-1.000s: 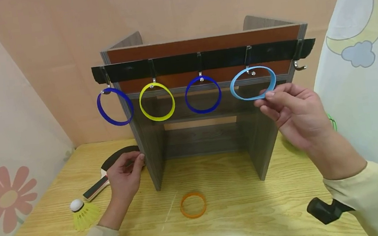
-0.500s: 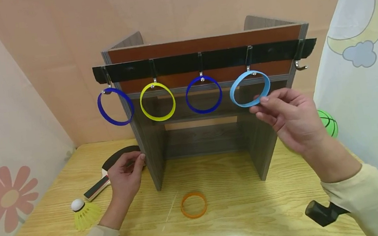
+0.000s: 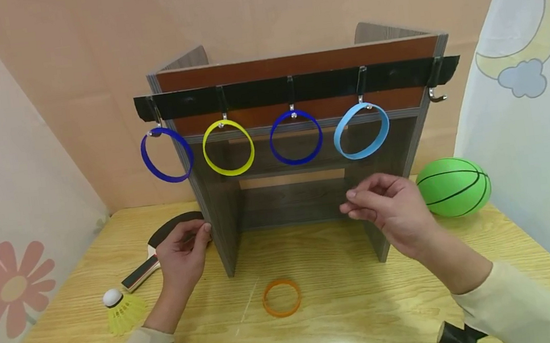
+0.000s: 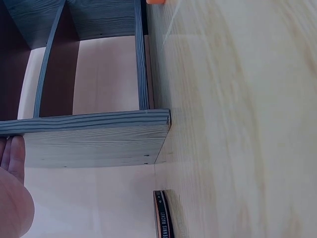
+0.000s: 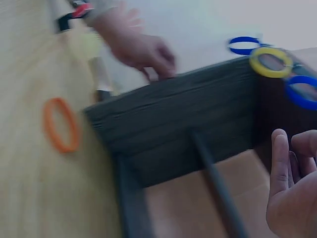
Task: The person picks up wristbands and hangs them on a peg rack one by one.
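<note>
A light blue ring [image 3: 361,130] hangs from the fourth hook of the black rail [image 3: 255,94]. Below it my right hand [image 3: 393,208] is in the air with loosely bent fingers and nothing in them. To the left hang a dark blue ring [image 3: 295,137], a yellow ring [image 3: 228,148] and another dark blue ring [image 3: 167,155]. The fifth hook [image 3: 437,96], at the right end, bears no ring. My left hand [image 3: 183,250] holds the front edge of the grey wooden shelf [image 3: 213,202] at its left panel. An orange ring [image 3: 281,298] lies flat on the table.
Left of the shelf a table tennis paddle [image 3: 140,272] lies partly behind my left hand, with a yellow shuttlecock [image 3: 123,310] nearer. A green ball [image 3: 454,186] sits right of the shelf. The wooden table [image 3: 354,310] runs up to cloth-covered walls.
My right hand has hung the light blue ring, let go of it and moved down and left. The ring now hangs freely, and the green ball shows fully. My left hand has stayed put.
</note>
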The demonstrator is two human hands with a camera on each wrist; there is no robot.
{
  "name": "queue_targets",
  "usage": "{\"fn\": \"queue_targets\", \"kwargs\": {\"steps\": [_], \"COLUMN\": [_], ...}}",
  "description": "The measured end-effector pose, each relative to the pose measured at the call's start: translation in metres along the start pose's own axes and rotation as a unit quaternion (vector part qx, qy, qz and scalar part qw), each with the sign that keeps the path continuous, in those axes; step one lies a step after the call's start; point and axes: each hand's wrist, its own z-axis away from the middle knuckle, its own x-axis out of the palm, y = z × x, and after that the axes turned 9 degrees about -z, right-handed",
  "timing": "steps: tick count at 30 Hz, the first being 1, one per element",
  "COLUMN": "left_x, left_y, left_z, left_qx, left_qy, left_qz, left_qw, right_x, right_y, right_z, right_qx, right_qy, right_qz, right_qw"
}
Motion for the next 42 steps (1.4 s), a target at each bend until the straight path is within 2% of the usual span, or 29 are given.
{"fn": "queue_targets", "kwargs": {"steps": [5, 11, 23, 30, 42], "left_x": [-0.001, 0.0, 0.0, 0.001, 0.001], "left_y": [0.0, 0.0, -0.001, -0.001, 0.0], "left_z": [-0.001, 0.0, 0.001, 0.001, 0.001], "left_qx": [0.003, 0.005, 0.0, 0.003, 0.0], "left_qy": [-0.003, -0.003, 0.0, -0.004, -0.001], "left_qz": [0.003, 0.004, 0.003, 0.01, 0.002], "left_qw": [1.0, 1.0, 1.0, 0.9999, 1.0], "right_x": [-0.001, 0.0, 0.001, 0.003, 0.006], "right_y": [0.033, 0.065, 0.116, 0.132, 0.14], "right_z": [0.008, 0.018, 0.038, 0.041, 0.033], "right_qx": [0.06, 0.119, 0.237, 0.241, 0.243], "right_qy": [0.012, -0.002, -0.042, -0.045, -0.041], "right_qz": [0.077, 0.12, 0.189, 0.225, 0.293], "right_qw": [0.9951, 0.9855, 0.9521, 0.943, 0.9236]}}
